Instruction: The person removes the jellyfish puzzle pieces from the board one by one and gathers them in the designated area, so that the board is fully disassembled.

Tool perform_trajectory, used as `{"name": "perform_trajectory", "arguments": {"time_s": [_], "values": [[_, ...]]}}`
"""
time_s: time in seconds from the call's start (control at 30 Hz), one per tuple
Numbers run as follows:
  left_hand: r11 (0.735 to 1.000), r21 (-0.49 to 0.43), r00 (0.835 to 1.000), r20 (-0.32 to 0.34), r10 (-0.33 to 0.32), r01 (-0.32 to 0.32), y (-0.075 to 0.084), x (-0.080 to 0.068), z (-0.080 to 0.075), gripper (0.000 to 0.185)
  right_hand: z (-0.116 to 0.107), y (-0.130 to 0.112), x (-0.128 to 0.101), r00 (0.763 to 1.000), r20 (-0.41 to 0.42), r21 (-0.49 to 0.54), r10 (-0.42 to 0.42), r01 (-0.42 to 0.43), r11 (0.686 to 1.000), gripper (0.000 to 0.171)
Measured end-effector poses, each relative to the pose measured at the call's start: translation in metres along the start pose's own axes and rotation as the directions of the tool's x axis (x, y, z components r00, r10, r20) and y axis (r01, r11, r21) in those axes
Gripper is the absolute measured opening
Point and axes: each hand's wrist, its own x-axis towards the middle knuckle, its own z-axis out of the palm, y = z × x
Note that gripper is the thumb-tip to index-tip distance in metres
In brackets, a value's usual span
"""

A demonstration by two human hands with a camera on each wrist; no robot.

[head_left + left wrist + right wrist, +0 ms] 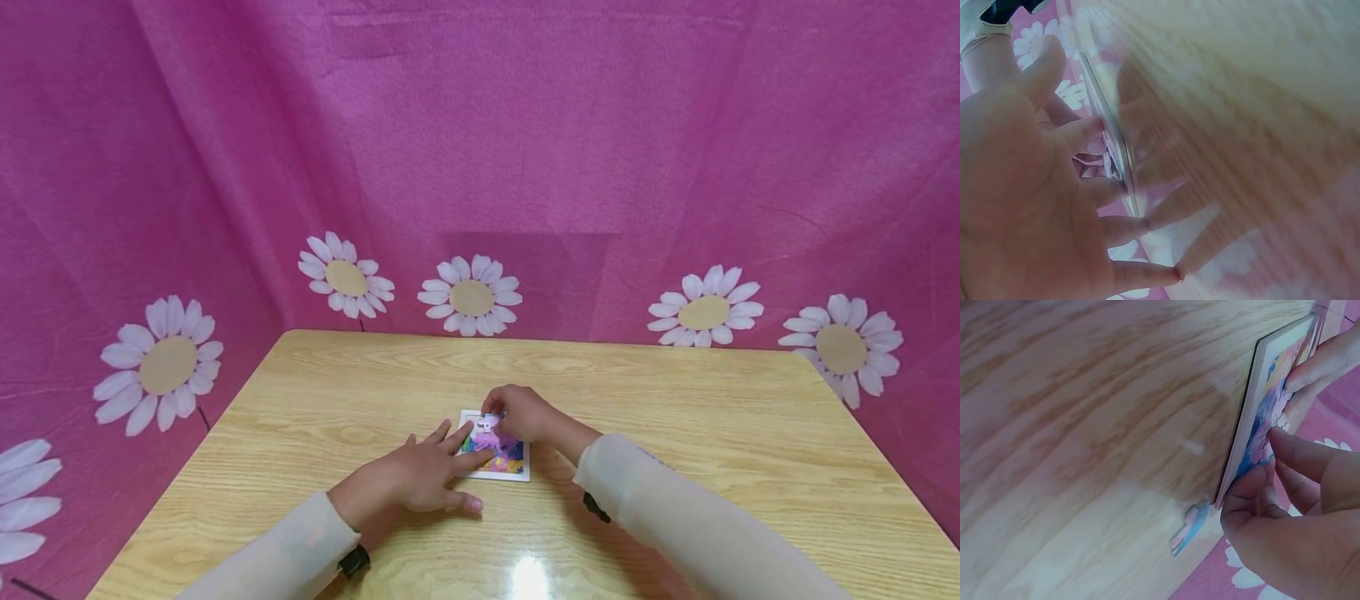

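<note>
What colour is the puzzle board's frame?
White, around a multicoloured picture; the puzzle board shows best in the head view.

Table [675,433]: light wood grain, glossy.
On it: small puzzle board [513,467], white frame, colourful pic, flat near centre.
Also: loose puzzle piece [1188,529] just beside board's edge.

A small square jigsaw puzzle [501,452] with a white frame and a bright pink, blue and yellow picture lies flat on the table, one loose piece [1187,529] lying just off its corner.
</note>
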Motion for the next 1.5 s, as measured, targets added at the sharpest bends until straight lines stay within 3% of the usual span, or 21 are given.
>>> {"name": "perform_trajectory", "arguments": {"time_s": [0.17,0.53,0.73,1.13,1.33,1.5], "values": [[1.000,-0.003,1.000,-0.004,-0.003,0.003,0.0005,-0.0005,-0.0003,0.078,-0.0027,0.0012,-0.0010,0.999,-0.003,-0.001,-0.037,0.037,0.999,0.030],[1.000,-0.002,1.000,0.001,-0.010,0.010,0.0011,-0.0009,0.0007,0.078,0.0003,0.0032,-0.0031,0.999,-0.041,0.017,0.001,0.000,1.000,0.032],[1.000,-0.002,1.000,-0.001,-0.009,0.009,0.0008,-0.0006,0.0017,0.078,-0.0013,0.0066,-0.0027,0.999,-0.040,0.007,-0.036,0.037,0.999,0.031],[1.000,-0.009,1.000,-0.005,-0.007,0.007,0.0014,-0.0014,0.0003,0.078,-0.0022,0.0059,-0.0002,0.992,0.014,-0.194,-0.128,0.128,0.973,0.032],[1.000,-0.009,1.000,-0.003,-0.005,0.005,0.0008,-0.0008,0.0009,0.078,-0.0017,0.0036,-0.0002,0.995,0.013,-0.232,-0.096,0.096,0.968,0.032],[1.000,-0.014,1.000,0.001,-0.006,0.006,0.0011,-0.0012,0.0004,0.078,-0.0026,0.0015,-0.0028,0.996,0.029,-0.207,-0.082,0.086,0.974,0.030]]}}
